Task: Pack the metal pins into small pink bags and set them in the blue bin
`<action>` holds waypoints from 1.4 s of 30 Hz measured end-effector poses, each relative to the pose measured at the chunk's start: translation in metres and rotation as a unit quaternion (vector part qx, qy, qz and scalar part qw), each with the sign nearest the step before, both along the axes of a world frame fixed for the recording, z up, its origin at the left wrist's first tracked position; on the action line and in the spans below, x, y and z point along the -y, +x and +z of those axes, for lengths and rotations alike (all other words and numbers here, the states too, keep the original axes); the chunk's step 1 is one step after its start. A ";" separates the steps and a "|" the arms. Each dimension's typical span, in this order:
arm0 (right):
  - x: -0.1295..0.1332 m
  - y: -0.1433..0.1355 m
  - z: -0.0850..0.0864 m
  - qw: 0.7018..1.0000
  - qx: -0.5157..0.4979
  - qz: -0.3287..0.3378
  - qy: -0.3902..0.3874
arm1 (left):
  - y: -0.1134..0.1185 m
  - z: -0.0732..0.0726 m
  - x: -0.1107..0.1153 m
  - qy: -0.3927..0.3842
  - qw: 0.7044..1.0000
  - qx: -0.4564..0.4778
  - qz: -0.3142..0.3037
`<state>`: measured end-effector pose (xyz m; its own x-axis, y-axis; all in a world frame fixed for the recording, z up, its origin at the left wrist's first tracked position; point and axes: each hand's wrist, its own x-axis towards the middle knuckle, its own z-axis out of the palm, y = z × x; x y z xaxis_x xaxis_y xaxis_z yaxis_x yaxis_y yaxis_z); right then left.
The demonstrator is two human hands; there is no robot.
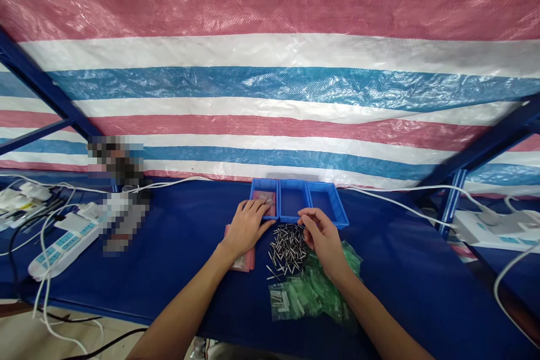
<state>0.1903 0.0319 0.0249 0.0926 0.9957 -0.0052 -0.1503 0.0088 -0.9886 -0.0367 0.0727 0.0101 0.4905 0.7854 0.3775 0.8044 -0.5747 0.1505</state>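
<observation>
My left hand [245, 226] rests with its fingers stretched out over the front of the left blue bin [252, 191], thumb apart. Inside that bin lies a pink bag [270, 198]. Under and below the same hand sits a stack of pink bags [250, 261], partly covered. My right hand [323, 236] is closed, thumb and index finger together in front of the middle blue bin [293, 183]; anything between the fingertips is too small to name. Just left of it spreads a pile of small black-and-silver metal pins [287, 250]. Green plastic bags [314, 298] lie beneath my right wrist.
The right blue bin [342, 208] adjoins the middle one. White power strips stand at left [63, 250] and right [506, 230], with cables [392, 199] along the table's back. A striped plastic sheet [270, 84] hangs behind. A pixelated patch hides something at left.
</observation>
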 end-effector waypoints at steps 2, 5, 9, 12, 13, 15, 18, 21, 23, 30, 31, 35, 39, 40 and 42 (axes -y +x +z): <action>0.000 0.000 0.001 1.000 0.000 -0.002 -0.001 | 0.000 -0.001 0.000 -0.001 1.000 0.001 -0.003; 0.001 -0.001 0.004 1.000 0.001 -0.002 -0.003 | -0.001 -0.001 0.000 -0.006 1.000 0.011 -0.004; 0.002 -0.001 0.006 1.000 0.005 -0.004 -0.007 | -0.001 -0.002 0.001 -0.011 1.000 0.028 -0.003; 0.001 -0.001 0.003 1.000 0.011 -0.004 -0.003 | -0.001 -0.001 0.001 -0.015 0.999 0.036 -0.006; 0.001 0.000 0.002 1.000 0.018 -0.005 0.000 | -0.002 -0.001 0.001 -0.016 0.999 0.037 -0.008; 0.002 0.001 -0.002 0.999 0.048 -0.015 0.009 | -0.002 -0.001 0.001 -0.019 0.999 0.039 -0.011; 0.005 0.003 -0.004 0.992 0.121 -0.031 0.032 | -0.002 0.001 0.002 -0.023 0.999 0.035 -0.016; 0.007 0.004 -0.003 0.979 0.194 -0.043 0.042 | -0.001 0.004 0.003 -0.020 0.999 0.027 -0.024; 0.008 0.005 -0.002 0.971 0.228 -0.057 0.051 | -0.001 0.007 0.004 -0.014 0.999 0.018 -0.028; 0.003 0.009 -0.009 0.962 0.249 -0.096 0.056 | 0.001 0.012 0.006 0.005 0.998 -0.017 -0.052; 0.002 0.010 -0.011 0.963 0.249 -0.092 0.042 | 0.001 0.012 0.006 0.004 0.998 -0.019 -0.053; 0.000 0.012 -0.015 0.965 0.254 -0.069 0.009 | 0.000 0.011 0.005 0.002 0.998 -0.025 -0.059; -0.001 0.013 -0.017 0.965 0.243 -0.082 0.061 | -0.001 0.011 0.004 0.001 0.997 -0.031 -0.073; -0.001 0.013 -0.017 0.960 0.260 -0.080 0.070 | -0.001 0.011 0.004 0.000 0.997 -0.033 -0.075; -0.002 0.013 -0.019 0.943 0.317 -0.072 0.076 | -0.002 0.011 0.004 -0.001 0.996 -0.038 -0.078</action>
